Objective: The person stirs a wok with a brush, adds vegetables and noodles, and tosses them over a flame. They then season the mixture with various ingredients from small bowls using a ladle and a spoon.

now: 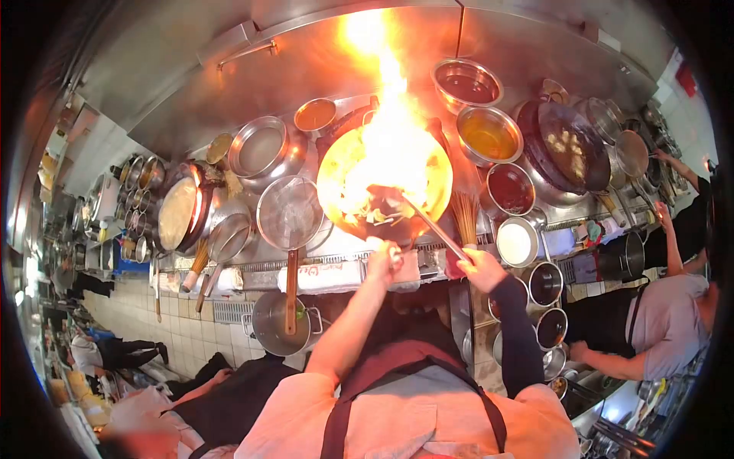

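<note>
Tall flames [394,145] rise from a wok [333,172] at the centre, with pieces of food [388,210] near its front edge. My left hand [382,261] is closed at the wok's near side, around what looks like a cloth-wrapped handle. In my right hand [481,269] is the long handle of a ladle [437,228], slanting up and left into the wok; its head is hidden by flame and food. A round strainer [290,213] with a wooden handle lies left of the wok.
Bowls of red liquid [511,189] and yellow liquid [490,136] stand right of the wok. Another wok [566,149] holds food farther right. A pot [280,325] is at lower left. A co-worker [665,325] stands at right, others at lower left.
</note>
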Action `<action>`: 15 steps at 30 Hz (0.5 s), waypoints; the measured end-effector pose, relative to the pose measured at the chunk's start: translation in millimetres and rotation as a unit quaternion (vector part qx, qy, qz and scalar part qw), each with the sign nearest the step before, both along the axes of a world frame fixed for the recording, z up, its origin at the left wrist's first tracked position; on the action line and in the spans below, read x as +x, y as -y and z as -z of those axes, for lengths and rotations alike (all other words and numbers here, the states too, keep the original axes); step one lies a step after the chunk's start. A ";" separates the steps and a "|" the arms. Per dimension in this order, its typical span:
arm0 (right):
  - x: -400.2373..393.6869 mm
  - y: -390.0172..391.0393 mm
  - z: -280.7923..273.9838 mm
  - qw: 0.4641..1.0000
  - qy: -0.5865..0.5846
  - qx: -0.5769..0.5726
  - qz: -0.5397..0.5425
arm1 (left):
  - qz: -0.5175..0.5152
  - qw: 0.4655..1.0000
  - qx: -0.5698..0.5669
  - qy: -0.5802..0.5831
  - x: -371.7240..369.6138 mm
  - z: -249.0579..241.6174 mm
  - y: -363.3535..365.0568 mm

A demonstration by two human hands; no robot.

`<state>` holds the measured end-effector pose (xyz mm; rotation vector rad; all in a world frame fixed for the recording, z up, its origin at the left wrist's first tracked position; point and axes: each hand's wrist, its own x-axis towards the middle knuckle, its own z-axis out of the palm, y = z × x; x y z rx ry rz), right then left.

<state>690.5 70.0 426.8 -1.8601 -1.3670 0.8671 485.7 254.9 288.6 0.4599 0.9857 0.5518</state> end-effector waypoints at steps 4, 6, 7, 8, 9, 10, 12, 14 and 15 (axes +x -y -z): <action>-19.4 -10.8 18.1 0.951 0.221 0.215 0.012 | 0.095 0.993 -0.074 0.017 -42.1 44.4 65.2; -26.4 0.1 1.9 0.995 -0.023 0.008 0.097 | 0.072 0.984 -0.100 -0.132 -36.1 -9.1 76.1; -18.2 9.8 23.6 0.998 -0.015 0.050 0.046 | 0.062 0.992 -0.051 -0.099 -35.8 -19.0 76.4; -14.3 18.1 -9.6 1.000 -0.007 -0.007 0.017 | 0.052 0.996 -0.002 -0.066 -37.6 -29.7 72.4; -12.2 26.7 -46.9 0.999 -0.045 -0.027 0.002 | 0.036 0.998 -0.054 -0.002 -30.2 -57.8 56.7; -6.2 30.6 -74.3 0.996 -0.080 -0.047 -0.013 | -0.017 0.998 -0.054 -0.010 -16.0 -87.8 41.9; 9.3 24.9 -74.8 0.995 -0.030 -0.089 -0.037 | -0.044 0.998 0.028 0.033 2.8 -72.1 7.5; 15.4 7.5 -36.4 0.997 0.008 -0.049 -0.062 | -0.044 0.998 -0.020 0.038 13.0 -36.4 -13.5; 6.6 -6.1 -22.5 1.000 -0.009 -0.025 -0.011 | -0.047 0.999 -0.008 0.021 12.6 -9.9 -9.5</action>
